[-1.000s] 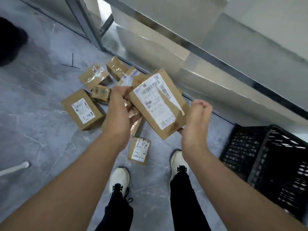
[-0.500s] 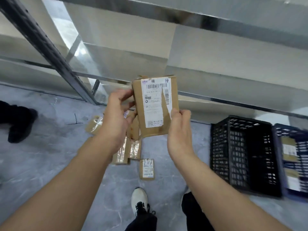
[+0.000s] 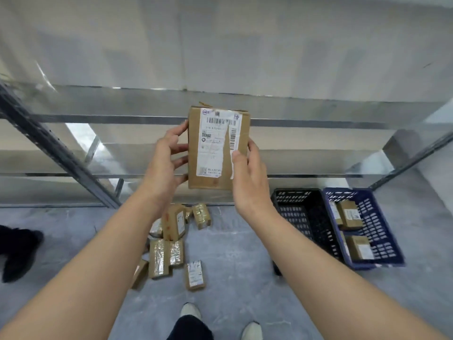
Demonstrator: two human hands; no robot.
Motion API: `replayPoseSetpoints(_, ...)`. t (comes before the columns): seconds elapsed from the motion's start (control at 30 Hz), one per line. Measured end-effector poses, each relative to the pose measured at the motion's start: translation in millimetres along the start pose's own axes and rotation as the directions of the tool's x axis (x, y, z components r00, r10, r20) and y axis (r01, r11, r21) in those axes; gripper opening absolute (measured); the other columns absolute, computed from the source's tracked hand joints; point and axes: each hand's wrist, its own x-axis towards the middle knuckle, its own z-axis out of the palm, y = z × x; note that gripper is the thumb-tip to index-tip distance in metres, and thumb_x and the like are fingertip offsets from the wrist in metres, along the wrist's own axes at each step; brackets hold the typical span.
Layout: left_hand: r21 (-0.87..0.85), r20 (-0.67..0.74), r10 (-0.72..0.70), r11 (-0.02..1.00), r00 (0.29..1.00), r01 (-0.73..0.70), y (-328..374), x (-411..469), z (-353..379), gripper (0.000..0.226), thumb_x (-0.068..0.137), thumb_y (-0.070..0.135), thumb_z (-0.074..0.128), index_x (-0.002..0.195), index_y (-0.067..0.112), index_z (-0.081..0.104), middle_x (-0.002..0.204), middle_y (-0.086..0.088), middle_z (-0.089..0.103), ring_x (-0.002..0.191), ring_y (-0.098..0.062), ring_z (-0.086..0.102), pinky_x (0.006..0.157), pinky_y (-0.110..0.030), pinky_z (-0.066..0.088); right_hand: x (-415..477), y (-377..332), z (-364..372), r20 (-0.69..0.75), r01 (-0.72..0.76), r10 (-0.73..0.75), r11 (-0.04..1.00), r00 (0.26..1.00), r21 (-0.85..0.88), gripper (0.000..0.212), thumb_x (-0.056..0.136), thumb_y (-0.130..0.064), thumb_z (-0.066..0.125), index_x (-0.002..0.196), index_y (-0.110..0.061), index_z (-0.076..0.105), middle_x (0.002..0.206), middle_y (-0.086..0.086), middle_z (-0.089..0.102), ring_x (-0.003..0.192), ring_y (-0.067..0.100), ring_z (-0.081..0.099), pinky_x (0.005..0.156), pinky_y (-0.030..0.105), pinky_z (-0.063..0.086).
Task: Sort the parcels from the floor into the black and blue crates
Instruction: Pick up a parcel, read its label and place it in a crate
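Both hands, left hand (image 3: 166,165) and right hand (image 3: 247,177), grip an upright brown cardboard parcel (image 3: 219,148) with a torn white label (image 3: 215,143)

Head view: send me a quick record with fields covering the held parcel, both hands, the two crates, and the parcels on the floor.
held parcel: brown box, upright, white label facing the camera, raised in front of the metal shelving
left hand: grips its left edge
right hand: grips its right edge, thumb on the front
black crate: on the floor; no parcel visible inside
blue crate: directly right of the black one; at least two parcels inside
floor parcels: several, loosely piled left of the crates
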Motion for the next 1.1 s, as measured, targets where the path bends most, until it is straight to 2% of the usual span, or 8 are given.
replayPoseSetpoints(0.1, 0.001, 0.084, 0.044, 0.999, 0.996, -0.045, 39.2, -28.0, 36.4, 0.038, 0.107, 0.051, 0.032, 0.127, 0.046, 0.064, 0.124, -0.003, 0.065, 0.122, -0.024, 0.062, 0.104, -0.053, 0.053, -18.1, -40.9, -51.5, -0.063, 0.017, -0.016, 1.0, 0.998, 0.02, 0.061, 0.101, -0.063, 0.039, 0.155, -0.034, 0.045, 0.144, -0.004, 0.052, 0.132, 0.014, 0.053, 0.119, 0.051, 0.043)
replayPoseSetpoints(0.23, 0.009, 0.241, 0.084, 0.996, 0.967, -0.088, 75.0, -53.3, 75.4, 0.033, 0.106, 0.06, 0.031, 0.116, 0.059, 0.062, 0.125, 0.001, 0.065, 0.123, -0.021, 0.062, 0.108, -0.053, 0.05, -40.0, -81.5, -101.5, -0.194, 0.047, -0.033, 0.997, 0.981, 0.066, 0.07, 0.085, -0.077, 0.034, 0.14, -0.036, 0.049, 0.139, -0.002, 0.053, 0.128, 0.016, 0.058, 0.115, 0.051, 0.049)
replayPoseSetpoints(0.4, 0.069, 0.403, 0.055, 0.994, 0.914, -0.09, 89.2, -63.8, 106.7, 0.031, 0.107, 0.059, 0.026, 0.108, 0.064, 0.057, 0.119, 0.014, 0.067, 0.121, -0.011, 0.061, 0.114, -0.05, 0.043, -62.4, -94.0, -132.3, -0.359, 0.022, 0.034, 0.988, 0.933, 0.153, 0.081, 0.076, -0.083, 0.03, 0.137, -0.035, 0.049, 0.138, 0.002, 0.06, 0.122, 0.016, 0.062, 0.103, 0.045, 0.054)
replayPoseSetpoints(0.5, 0.136, 0.511, 0.012, 0.986, 0.86, -0.094, 84.6, -68.6, 119.5, 0.038, 0.108, 0.059, 0.025, 0.097, 0.068, 0.06, 0.113, 0.02, 0.066, 0.114, -0.004, 0.061, 0.106, -0.043, 0.048, -78.0, -86.4, -138.9, -0.455, -0.009, 0.096, 0.982, 0.885, 0.19, 0.076, 0.078, -0.082, 0.03, 0.135, -0.035, 0.049, 0.137, 0.001, 0.062, 0.121, 0.015, 0.062, 0.093, 0.036, 0.051)
replayPoseSetpoints(0.57, 0.174, 0.578, -0.012, 0.979, 0.816, -0.109, 79.5, -73.9, 131.6, 0.047, 0.108, 0.059, 0.023, 0.089, 0.068, 0.064, 0.108, 0.022, 0.068, 0.11, -0.003, 0.062, 0.097, -0.039, 0.05, -85.7, -77.8, -144.2, -0.526, -0.035, 0.149, 0.975, 0.837, 0.22, 0.08, 0.075, -0.083, 0.03, 0.134, -0.034, 0.052, 0.136, 0.0, 0.063, 0.122, 0.016, 0.062, 0.1, 0.041, 0.051)
replayPoseSetpoints(0.7, 0.19, 0.664, -0.052, 0.977, 0.746, -0.101, 62.6, -83.9, 162.6, 0.037, 0.109, 0.057, 0.022, 0.11, 0.057, 0.058, 0.111, 0.019, 0.07, 0.111, -0.005, 0.064, 0.084, -0.032, 0.051, -99.2, -60.4, -166.3, -0.591, -0.094, 0.242, 0.958, 0.769, 0.271, 0.078, 0.075, -0.084, 0.031, 0.134, -0.038, 0.054, 0.137, 0.0, 0.064, 0.125, 0.019, 0.062, 0.112, 0.052, 0.049)
replayPoseSetpoints(0.83, 0.182, 0.725, -0.059, 0.977, 0.687, -0.108, 41.0, -95.1, 207.3, 0.049, 0.102, 0.066, 0.028, 0.14, 0.046, 0.051, 0.133, 0.008, 0.066, 0.126, -0.014, 0.061, 0.097, -0.042, 0.052, -107.3, -42.0, -207.5, -0.639, -0.121, 0.298, 0.944, 0.709, 0.307, 0.078, 0.075, -0.084, 0.032, 0.132, -0.037, 0.056, 0.136, 0.0, 0.064, 0.124, 0.019, 0.063, 0.113, 0.054, 0.049)
replayPoseSetpoints(1.1, 0.231, 0.756, -0.097, 0.965, 0.647, -0.125, -1.7, -133.1, 337.4, 0.059, 0.098, 0.072, 0.026, 0.146, 0.045, 0.048, 0.134, 0.015, 0.065, 0.128, -0.01, 0.059, 0.108, -0.042, 0.047, -111.1, 14.8, -332.4, -0.656, -0.15, 0.335, 0.934, 0.676, 0.323, 0.079, 0.078, -0.083, 0.031, 0.134, -0.034, 0.058, 0.135, -0.001, 0.064, 0.123, 0.017, 0.061, 0.111, 0.048, 0.047)
